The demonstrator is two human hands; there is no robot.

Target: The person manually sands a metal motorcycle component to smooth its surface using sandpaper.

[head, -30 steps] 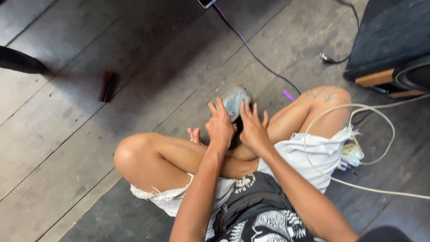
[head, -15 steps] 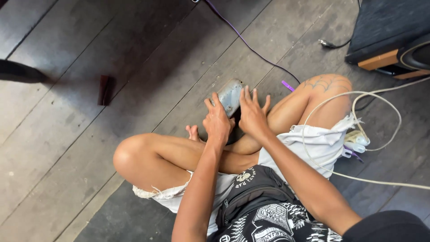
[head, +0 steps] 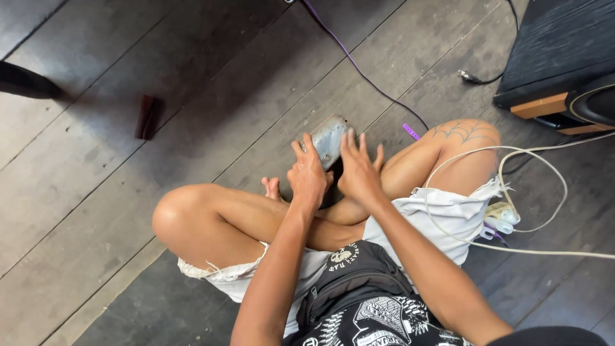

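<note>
Shifted a little higher over the crossed legs (head: pixel 256 214) since the earlier frame, left hand (head: pixel 309 176) gripping the grey metal piece (head: pixel 328 140) by its near edge, steadying it above the wooden floor (head: pixel 160 77), right hand (head: pixel 359 173) spread open, fingers resting beside it.
</note>
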